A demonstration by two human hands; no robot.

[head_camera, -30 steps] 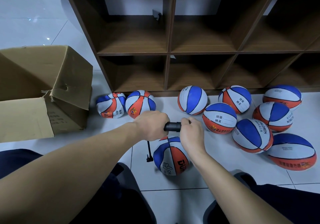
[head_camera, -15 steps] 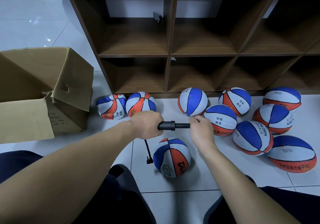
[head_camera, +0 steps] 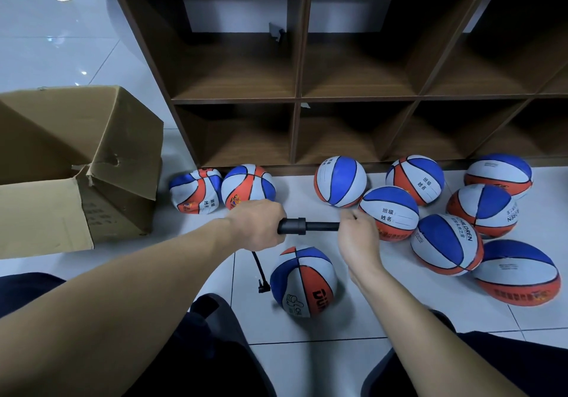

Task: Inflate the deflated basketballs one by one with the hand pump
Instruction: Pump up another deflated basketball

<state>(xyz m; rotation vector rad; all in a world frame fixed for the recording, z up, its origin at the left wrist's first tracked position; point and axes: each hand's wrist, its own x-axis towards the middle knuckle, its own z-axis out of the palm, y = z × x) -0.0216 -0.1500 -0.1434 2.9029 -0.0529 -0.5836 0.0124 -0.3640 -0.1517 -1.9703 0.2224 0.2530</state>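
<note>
A black hand pump (head_camera: 302, 226) is held level above the floor. My left hand (head_camera: 256, 224) is closed round its barrel, and my right hand (head_camera: 358, 236) grips the handle end, with the piston rod drawn out between them. A thin black hose (head_camera: 259, 270) drops from the barrel to the left side of a red, white and blue basketball (head_camera: 304, 281) lying on the tiles just below my hands. Several more basketballs of the same colours lie to the right (head_camera: 445, 244), some of them flattened, and two creased ones sit to the left (head_camera: 196, 190).
A brown wooden cubby shelf (head_camera: 295, 101) stands behind the balls. To the left an open cardboard box (head_camera: 76, 163) lies on the white tiled floor. My dark-trousered knees fill the bottom corners of the frame.
My right hand has pulled the pump handle out to the right, exposing the piston rod. My left hand has kept the barrel in place; the view has shifted slightly.
</note>
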